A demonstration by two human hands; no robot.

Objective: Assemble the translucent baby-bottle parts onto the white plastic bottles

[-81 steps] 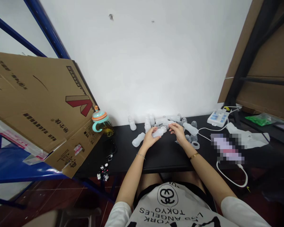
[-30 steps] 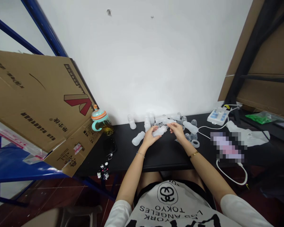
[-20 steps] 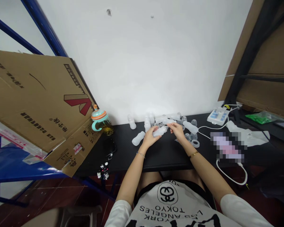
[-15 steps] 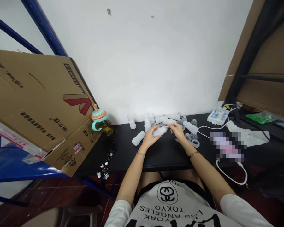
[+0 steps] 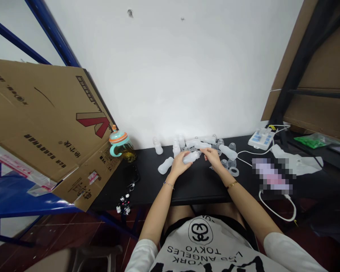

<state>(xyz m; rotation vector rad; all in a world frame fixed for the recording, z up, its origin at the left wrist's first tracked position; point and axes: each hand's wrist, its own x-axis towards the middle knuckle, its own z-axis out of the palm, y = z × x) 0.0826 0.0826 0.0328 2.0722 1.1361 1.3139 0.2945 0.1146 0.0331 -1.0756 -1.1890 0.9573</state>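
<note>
My left hand (image 5: 181, 163) is wrapped round a frosted white baby bottle (image 5: 190, 157), which lies tilted with its top toward the right. At that top end, the fingers of my right hand (image 5: 211, 156) pinch the clear bottle nipple (image 5: 198, 153); its exact seating is too small to tell. Left of my left hand lies another frosted bottle (image 5: 166, 166). Behind my hands several more bottles stand or lie, one of them an upright bottle (image 5: 158, 146) by the wall. Beside my right hand are clear nipples (image 5: 224, 163) and a white ring (image 5: 234, 172).
On the black table (image 5: 158, 190) are a teapot-shaped jug (image 5: 121, 147), a dark phone (image 5: 132, 175) with a charm strap, and a white power strip (image 5: 261, 138) with cables. A large cardboard box (image 5: 51, 124) borders the left side. White cloth (image 5: 300, 162) lies right.
</note>
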